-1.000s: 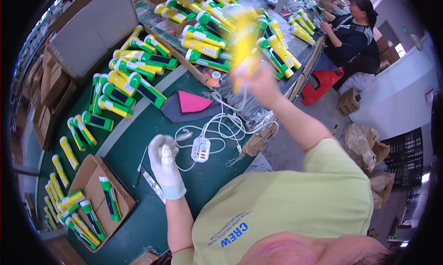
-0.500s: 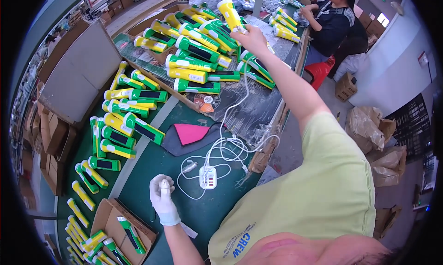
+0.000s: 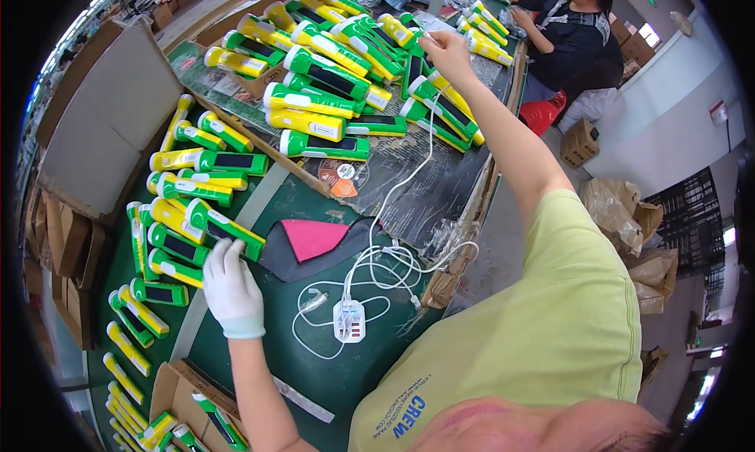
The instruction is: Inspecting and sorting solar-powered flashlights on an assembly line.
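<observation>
My left hand, in a white glove, reaches among green-and-yellow flashlights at the left. Its fingers stretch out, tips against a green flashlight with a dark panel. Beside the glove's outer edge ends another green-and-yellow flashlight. My bare right hand is at the far flashlight pile, fingers bent near the tail of a yellow flashlight. Whether they still touch it is hidden. A white cable runs from near my right wrist toward a white charging block.
A cardboard tray holds the far pile. Grey-and-pink cloth lies mid-table, beside tangled cables. An open carton with flashlights stands lower left. A grey board rises at the left. A co-worker sits at the far right.
My left hand has moved up and left from mid-table to the flashlights, its fingers now stretched out. My right hand has lowered the yellow flashlight onto the pile.
</observation>
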`<state>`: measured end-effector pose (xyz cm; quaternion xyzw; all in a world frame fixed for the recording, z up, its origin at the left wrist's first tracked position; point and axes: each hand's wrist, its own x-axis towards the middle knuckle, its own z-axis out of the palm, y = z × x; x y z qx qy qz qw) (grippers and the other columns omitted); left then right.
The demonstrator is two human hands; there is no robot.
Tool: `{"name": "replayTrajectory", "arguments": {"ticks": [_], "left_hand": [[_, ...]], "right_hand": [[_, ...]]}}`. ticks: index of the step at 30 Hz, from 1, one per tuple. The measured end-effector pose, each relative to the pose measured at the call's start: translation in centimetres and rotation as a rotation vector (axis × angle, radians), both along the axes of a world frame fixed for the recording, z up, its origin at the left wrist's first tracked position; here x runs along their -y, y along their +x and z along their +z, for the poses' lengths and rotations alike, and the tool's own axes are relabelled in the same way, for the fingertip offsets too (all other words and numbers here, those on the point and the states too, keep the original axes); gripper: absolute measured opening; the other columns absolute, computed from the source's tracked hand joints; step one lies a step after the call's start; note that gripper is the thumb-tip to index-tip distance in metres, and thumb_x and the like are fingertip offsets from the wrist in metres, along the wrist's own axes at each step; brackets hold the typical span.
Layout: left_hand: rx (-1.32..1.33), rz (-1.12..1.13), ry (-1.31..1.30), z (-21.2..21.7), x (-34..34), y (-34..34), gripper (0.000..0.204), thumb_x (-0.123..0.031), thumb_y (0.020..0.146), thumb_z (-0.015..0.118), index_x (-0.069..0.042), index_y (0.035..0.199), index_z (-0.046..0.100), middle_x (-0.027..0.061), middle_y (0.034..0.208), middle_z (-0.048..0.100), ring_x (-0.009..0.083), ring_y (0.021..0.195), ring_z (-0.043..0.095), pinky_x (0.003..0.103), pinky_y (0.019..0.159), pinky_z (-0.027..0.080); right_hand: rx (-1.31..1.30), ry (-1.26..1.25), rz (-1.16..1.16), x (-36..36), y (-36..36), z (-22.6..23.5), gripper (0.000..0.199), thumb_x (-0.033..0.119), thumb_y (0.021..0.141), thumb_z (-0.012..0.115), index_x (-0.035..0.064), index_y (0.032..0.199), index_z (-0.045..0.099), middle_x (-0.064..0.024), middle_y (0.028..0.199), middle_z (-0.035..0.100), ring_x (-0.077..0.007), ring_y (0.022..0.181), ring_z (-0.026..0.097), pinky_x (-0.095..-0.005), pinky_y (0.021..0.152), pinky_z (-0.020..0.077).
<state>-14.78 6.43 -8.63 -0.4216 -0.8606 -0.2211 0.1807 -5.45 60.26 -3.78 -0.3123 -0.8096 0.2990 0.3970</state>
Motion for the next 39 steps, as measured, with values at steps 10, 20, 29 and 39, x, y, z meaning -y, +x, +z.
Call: {"name": "replayTrajectory", "arguments": {"ticks": [10,20,29,39], "left_hand": [[-0.173,-0.031,-0.351,-2.2,-0.2,-3.8,0.040,-0.001,0.074,0.058,-0.017,0.110,0.062,0.0063,0.125,0.055,0.0334,0.124,0.047,0.043,0.090,0.045],[1.287,-0.276,1.355,4.2,6.6,3.1,0.042,-0.030,0.096,0.056,-0.008,0.131,0.046,0.0115,0.122,0.059,0.0229,0.115,0.055,0.043,0.097,0.044],[1.387,-0.367,1.490,6.3,6.8,13.7,0.054,-0.027,0.092,0.063,-0.008,0.135,0.038,0.0142,0.129,0.052,0.0231,0.117,0.054,0.037,0.094,0.049],[1.132,-0.344,0.995,4.4,8.8,17.4,0.064,-0.004,0.068,0.080,-0.007,0.124,0.049,0.0130,0.134,0.050,0.0250,0.124,0.050,0.037,0.104,0.041]], "right_hand": [[-0.253,-0.148,0.486,13.5,4.3,5.3,0.016,0.007,0.083,0.073,0.0017,0.093,0.062,0.0045,0.081,0.062,0.0014,0.071,0.051,-0.0159,0.060,0.0371],[-0.190,0.243,0.627,25.9,8.2,7.1,0.023,0.008,0.077,0.079,0.0020,0.080,0.057,0.0029,0.064,0.046,-0.0036,0.058,0.039,-0.0211,0.049,0.0316],[-0.083,-0.240,0.997,36.2,9.8,3.2,0.018,0.018,0.097,0.058,0.0004,0.098,0.063,0.0014,0.078,0.059,-0.0043,0.065,0.050,-0.0208,0.057,0.0391],[0.008,-1.643,1.078,38.8,11.5,-1.9,0.053,0.049,0.100,0.034,0.0040,0.114,0.057,-0.0091,0.081,0.064,-0.0143,0.045,0.052,-0.0172,0.033,0.0254]]}}
